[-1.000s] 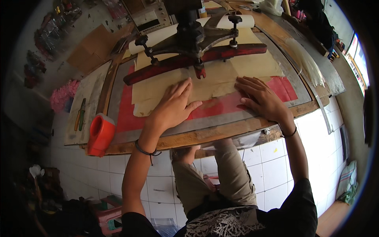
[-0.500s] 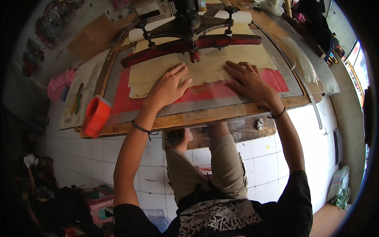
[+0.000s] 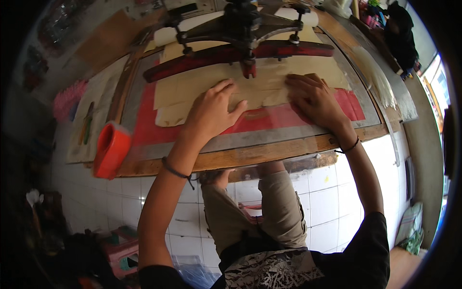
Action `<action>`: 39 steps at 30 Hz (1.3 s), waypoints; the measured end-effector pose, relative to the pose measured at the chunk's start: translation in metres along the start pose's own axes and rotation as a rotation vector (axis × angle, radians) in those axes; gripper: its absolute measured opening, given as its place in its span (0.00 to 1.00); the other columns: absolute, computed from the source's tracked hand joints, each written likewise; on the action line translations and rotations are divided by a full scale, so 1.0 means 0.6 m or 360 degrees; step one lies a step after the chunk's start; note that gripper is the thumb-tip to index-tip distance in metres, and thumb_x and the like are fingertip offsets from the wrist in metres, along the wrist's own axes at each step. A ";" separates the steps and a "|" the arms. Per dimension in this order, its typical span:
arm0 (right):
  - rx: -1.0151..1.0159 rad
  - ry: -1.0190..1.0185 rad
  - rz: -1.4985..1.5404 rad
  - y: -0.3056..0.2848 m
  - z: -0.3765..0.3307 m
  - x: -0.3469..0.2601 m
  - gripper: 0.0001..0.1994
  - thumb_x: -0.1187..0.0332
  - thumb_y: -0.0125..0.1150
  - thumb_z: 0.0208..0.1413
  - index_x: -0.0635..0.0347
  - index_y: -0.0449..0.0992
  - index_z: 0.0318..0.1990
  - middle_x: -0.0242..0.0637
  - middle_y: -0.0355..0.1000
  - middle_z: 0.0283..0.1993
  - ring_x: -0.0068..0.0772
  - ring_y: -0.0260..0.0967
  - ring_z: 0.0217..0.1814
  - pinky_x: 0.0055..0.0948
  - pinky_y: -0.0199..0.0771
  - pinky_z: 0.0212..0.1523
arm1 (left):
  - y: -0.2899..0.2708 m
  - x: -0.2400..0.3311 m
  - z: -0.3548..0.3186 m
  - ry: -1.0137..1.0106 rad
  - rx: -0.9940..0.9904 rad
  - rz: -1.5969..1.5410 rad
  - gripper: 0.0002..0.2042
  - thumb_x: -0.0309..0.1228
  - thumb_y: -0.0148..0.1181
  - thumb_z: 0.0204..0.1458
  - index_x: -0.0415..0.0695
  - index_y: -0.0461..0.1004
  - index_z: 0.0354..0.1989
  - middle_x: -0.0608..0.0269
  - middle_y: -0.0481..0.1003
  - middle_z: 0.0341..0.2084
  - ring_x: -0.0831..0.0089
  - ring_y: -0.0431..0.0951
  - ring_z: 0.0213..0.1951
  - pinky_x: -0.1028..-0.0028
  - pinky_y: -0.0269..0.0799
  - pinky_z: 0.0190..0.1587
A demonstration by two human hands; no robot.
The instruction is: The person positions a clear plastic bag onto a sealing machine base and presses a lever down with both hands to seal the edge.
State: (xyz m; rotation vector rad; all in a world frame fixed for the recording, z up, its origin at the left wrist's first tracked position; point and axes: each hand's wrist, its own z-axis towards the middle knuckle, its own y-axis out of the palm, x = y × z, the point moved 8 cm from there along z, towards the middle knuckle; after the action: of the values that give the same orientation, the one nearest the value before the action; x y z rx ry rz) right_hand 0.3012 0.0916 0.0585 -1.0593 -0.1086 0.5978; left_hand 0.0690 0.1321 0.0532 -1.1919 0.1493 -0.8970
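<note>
A large beige sheet with uneven, layered edges lies over a red sheet on the grey bed of a worktable. My left hand rests on the beige sheet left of the middle, thumb spread from the fingers. My right hand presses on its right part, fingers bent and slightly blurred. Neither hand grips anything. Just beyond my fingertips, a curved dark-red bar crosses above the sheets, hung from a black metal frame with adjusting screws. Clear film seems to hang over the front edge.
An orange-red tape dispenser stands at the table's front left corner. Green- and yellow-handled tools lie beyond it, near a pink bundle. Clear strips and a thin metal strip lie along the right side. A white roll lies behind the frame.
The whole view has shifted slightly, with the table appearing a little nearer. Both hands stay on the beige sheet; the right fingers look a little more bent.
</note>
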 end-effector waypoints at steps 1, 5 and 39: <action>-0.0019 -0.0049 0.0003 0.006 0.010 -0.012 0.14 0.61 0.63 0.60 0.56 0.83 0.48 0.41 0.75 0.63 0.49 0.68 0.63 0.45 0.67 0.63 | -0.003 -0.010 -0.008 -0.0024 0.0018 0.0010 0.25 0.41 0.63 0.59 0.29 0.76 0.55 0.41 0.74 0.59 0.45 0.76 0.59 0.60 0.72 0.63; -0.0039 -0.0121 -0.0138 0.012 0.006 -0.008 0.15 0.63 0.62 0.59 0.58 0.83 0.50 0.43 0.75 0.63 0.51 0.70 0.61 0.45 0.69 0.62 | 0.005 -0.013 -0.006 -0.0020 0.0036 -0.0010 0.26 0.41 0.64 0.59 0.29 0.76 0.56 0.42 0.74 0.60 0.46 0.76 0.59 0.60 0.72 0.63; -0.0071 0.0013 0.0063 0.003 0.014 -0.008 0.15 0.64 0.64 0.59 0.60 0.84 0.51 0.46 0.76 0.62 0.53 0.71 0.58 0.44 0.71 0.62 | 0.001 -0.011 -0.005 -0.0166 -0.0067 -0.0085 0.27 0.40 0.65 0.58 0.28 0.75 0.56 0.44 0.74 0.60 0.47 0.76 0.59 0.59 0.71 0.64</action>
State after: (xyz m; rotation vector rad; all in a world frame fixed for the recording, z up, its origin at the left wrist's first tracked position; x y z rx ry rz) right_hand 0.2934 0.0964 0.0620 -1.1090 -0.0941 0.6291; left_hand 0.0634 0.1345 0.0494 -1.2843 0.0527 -0.8800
